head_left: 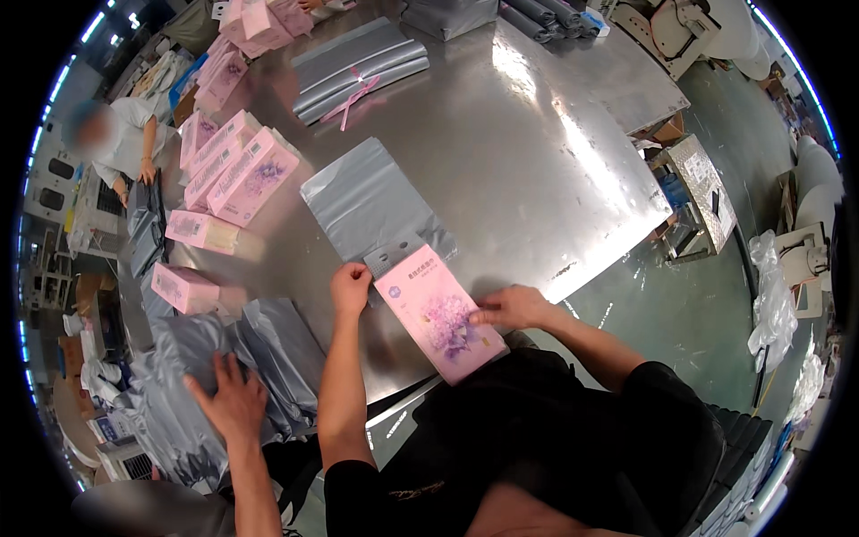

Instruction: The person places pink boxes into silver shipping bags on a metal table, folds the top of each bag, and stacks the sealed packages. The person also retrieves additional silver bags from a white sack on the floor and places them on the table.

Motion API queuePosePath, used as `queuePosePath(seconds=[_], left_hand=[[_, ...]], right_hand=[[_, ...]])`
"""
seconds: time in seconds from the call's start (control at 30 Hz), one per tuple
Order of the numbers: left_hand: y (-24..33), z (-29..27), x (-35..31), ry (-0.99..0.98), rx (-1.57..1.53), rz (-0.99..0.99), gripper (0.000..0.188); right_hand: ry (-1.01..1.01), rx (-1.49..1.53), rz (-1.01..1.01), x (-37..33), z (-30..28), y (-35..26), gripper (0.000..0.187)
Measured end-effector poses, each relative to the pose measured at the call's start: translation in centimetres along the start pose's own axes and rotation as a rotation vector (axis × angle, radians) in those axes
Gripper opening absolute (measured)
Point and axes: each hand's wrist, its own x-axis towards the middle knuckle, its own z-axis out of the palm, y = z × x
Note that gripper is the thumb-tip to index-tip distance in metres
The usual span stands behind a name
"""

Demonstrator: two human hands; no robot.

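Head view: the right hand gripped a pink box; the left hand curled beside it, hold unclear; a grey bag lay beyond both.

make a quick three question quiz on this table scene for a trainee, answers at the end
1. True or false: the wearer's right hand touches the nearest pink box.
2. What ties the folded grey bundle? a) black cable b) pink ribbon c) white string
3. Fill in: the other pink boxes are on the wearer's ____ side.

Key: 1 true; 2 b; 3 left.
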Motion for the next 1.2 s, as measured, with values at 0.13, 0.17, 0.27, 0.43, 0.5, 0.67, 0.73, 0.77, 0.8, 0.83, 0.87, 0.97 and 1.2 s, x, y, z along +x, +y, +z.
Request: queuePosePath(seconds=[0.13,0.17,0.27,0.43,0.5,0.67,0.73,0.77,0.8,0.83,0.87,0.97,1.2], left_hand=[[1.2,-0.3,0.4,0.013,-0.128,-0.054,0.009],[1.4,-0.3,0.2,0.031,-0.121,-0.037,0.009],[4.0,-0.1,-0.4,0.051,-0.037,0.039,0.009],[6.8,-1.7,-6.2,0.200,0.102,0.333,0.009],[6.7,-1.4,-7.8,0.193,0.193,0.418,0.017],[7.0,0.0,-6.3,0.211,0.322,0.234,0.036],[5.7,0.9,-5.4,0.100,0.219,-0.072,0.041],[6.1,0.8,-5.3,0.065,0.186,-0.120,0.039],[6.8,0.8,-5.4,0.035,0.151,-0.168,0.038],[6.7,0.7,-7.0,-0.030,0.131,-0.215,0.041],[6.3,0.4,-10.8,-0.150,0.109,-0.265,0.043],[3.6,1.4,-22.4,-0.341,0.072,-0.185,0.047],[2.4,3.2,-16.2,-0.035,-0.213,-0.320,0.024]], right_hand=[[0.848,0.046,-0.358,8.4,-1.8,1.5,0.030],[0.962,-0.180,-0.468,10.7,-3.1,0.6,0.024],[0.994,-0.550,-0.571,16.5,-4.9,0.4,0.020],[1.045,-0.402,-0.769,15.6,-3.9,-0.6,0.016],[0.964,-0.408,-0.761,14.3,-1.7,1.0,0.018],[0.854,-0.363,-0.731,16.6,-0.9,1.1,0.020],[0.768,-0.314,-0.712,17.5,-0.9,1.0,0.020],[0.734,-0.272,-0.695,17.8,-0.6,1.5,0.020],[0.700,-0.233,-0.684,17.8,-0.6,1.8,0.019],[0.589,-0.158,-0.593,16.1,0.4,2.5,0.018],[0.492,-0.087,-0.515,12.9,0.7,2.5,0.018],[0.219,-0.043,-0.611,6.3,3.4,5.8,0.028],[0.372,0.569,-0.279,8.3,1.2,4.2,0.024]])
